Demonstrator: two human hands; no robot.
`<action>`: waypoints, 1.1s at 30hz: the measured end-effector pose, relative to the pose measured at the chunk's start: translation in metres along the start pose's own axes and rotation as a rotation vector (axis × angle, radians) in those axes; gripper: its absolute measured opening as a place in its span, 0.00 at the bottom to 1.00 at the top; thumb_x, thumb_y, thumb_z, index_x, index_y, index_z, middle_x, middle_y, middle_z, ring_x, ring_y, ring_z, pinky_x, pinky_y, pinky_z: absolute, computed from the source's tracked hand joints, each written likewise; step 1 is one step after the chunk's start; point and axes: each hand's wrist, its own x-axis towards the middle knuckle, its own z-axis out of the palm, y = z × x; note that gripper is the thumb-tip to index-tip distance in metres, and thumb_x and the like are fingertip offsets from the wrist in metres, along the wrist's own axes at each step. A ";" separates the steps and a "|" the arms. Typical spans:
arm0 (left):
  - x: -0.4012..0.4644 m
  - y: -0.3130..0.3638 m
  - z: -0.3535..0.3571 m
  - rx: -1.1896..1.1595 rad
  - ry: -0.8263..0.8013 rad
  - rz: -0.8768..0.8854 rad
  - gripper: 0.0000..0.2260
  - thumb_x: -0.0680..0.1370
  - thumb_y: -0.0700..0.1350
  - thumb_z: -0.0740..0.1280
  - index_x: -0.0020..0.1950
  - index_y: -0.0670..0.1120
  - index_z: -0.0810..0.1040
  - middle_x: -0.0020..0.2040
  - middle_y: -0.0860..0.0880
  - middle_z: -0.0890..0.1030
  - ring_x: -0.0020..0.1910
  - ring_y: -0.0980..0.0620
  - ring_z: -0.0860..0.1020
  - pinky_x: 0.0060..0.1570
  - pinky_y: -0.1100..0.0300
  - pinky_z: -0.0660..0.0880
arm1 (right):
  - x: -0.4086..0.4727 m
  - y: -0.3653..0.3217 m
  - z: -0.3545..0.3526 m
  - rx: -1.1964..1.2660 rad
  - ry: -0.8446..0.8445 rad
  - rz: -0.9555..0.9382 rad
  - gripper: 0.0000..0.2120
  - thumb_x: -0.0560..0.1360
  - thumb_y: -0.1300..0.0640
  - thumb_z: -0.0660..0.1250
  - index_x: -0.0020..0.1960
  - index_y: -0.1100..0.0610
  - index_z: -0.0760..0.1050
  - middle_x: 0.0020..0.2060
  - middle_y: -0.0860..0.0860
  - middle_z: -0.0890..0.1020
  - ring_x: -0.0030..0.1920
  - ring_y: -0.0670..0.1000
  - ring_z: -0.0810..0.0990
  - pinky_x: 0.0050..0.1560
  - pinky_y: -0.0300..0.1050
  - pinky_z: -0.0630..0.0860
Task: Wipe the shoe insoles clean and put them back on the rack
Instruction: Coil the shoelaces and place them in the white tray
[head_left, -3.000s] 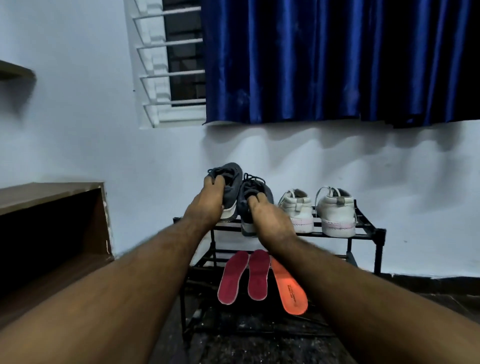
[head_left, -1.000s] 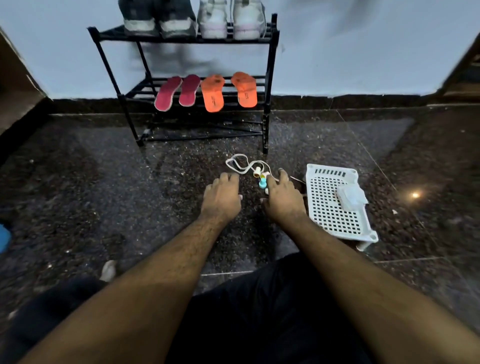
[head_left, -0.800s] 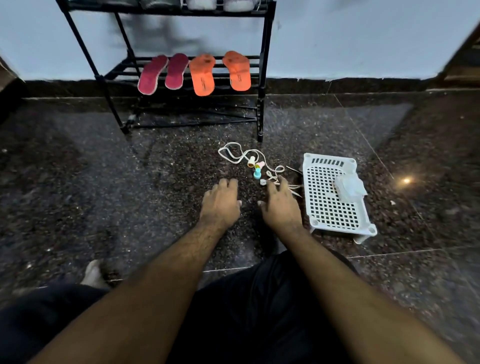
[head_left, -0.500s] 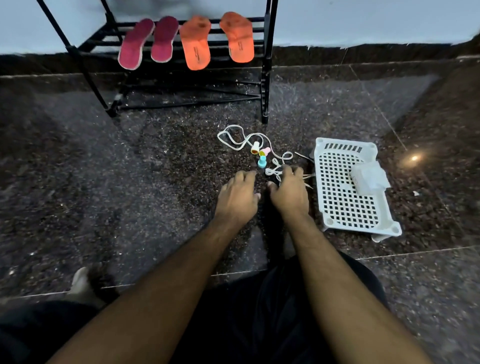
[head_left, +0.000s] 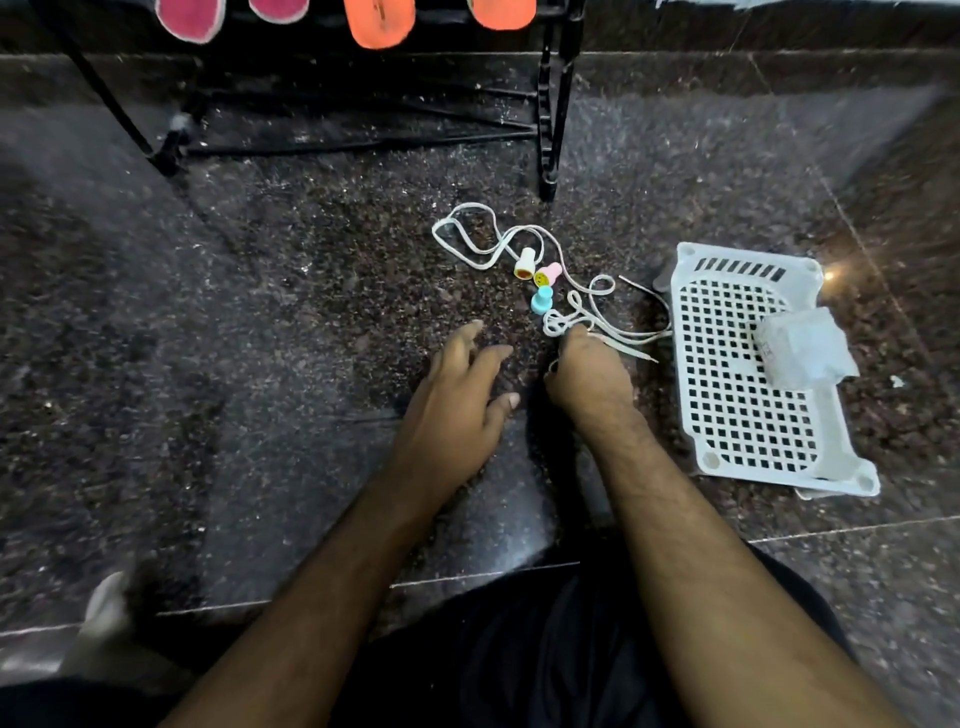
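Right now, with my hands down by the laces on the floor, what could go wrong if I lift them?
The white shoelaces loop around three small coloured caps; pulling with the right hand could scatter them across the dark speckled floor. The lace ends run toward the white perforated plastic tray and may snag its edge. The left hand holds nothing, so it could steady the caps.
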 end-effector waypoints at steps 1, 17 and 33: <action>0.000 0.004 -0.003 -0.010 0.000 0.007 0.21 0.80 0.46 0.68 0.72 0.46 0.71 0.77 0.45 0.61 0.75 0.44 0.65 0.71 0.50 0.67 | -0.002 0.000 -0.001 0.016 -0.020 -0.005 0.16 0.75 0.58 0.64 0.62 0.60 0.70 0.59 0.60 0.79 0.60 0.61 0.79 0.59 0.53 0.75; -0.078 -0.004 -0.061 -0.142 0.018 -0.160 0.30 0.76 0.42 0.72 0.76 0.45 0.65 0.63 0.50 0.77 0.64 0.50 0.75 0.64 0.58 0.69 | -0.112 -0.048 -0.018 0.759 -0.215 -0.591 0.06 0.76 0.53 0.71 0.45 0.55 0.83 0.43 0.51 0.82 0.45 0.45 0.78 0.51 0.41 0.74; -0.030 -0.011 -0.124 -0.919 0.196 -0.614 0.08 0.81 0.42 0.60 0.45 0.44 0.77 0.27 0.53 0.67 0.25 0.56 0.66 0.26 0.63 0.65 | -0.082 -0.090 0.008 0.688 -0.052 -0.492 0.12 0.79 0.46 0.64 0.40 0.48 0.78 0.28 0.44 0.79 0.31 0.44 0.77 0.37 0.45 0.72</action>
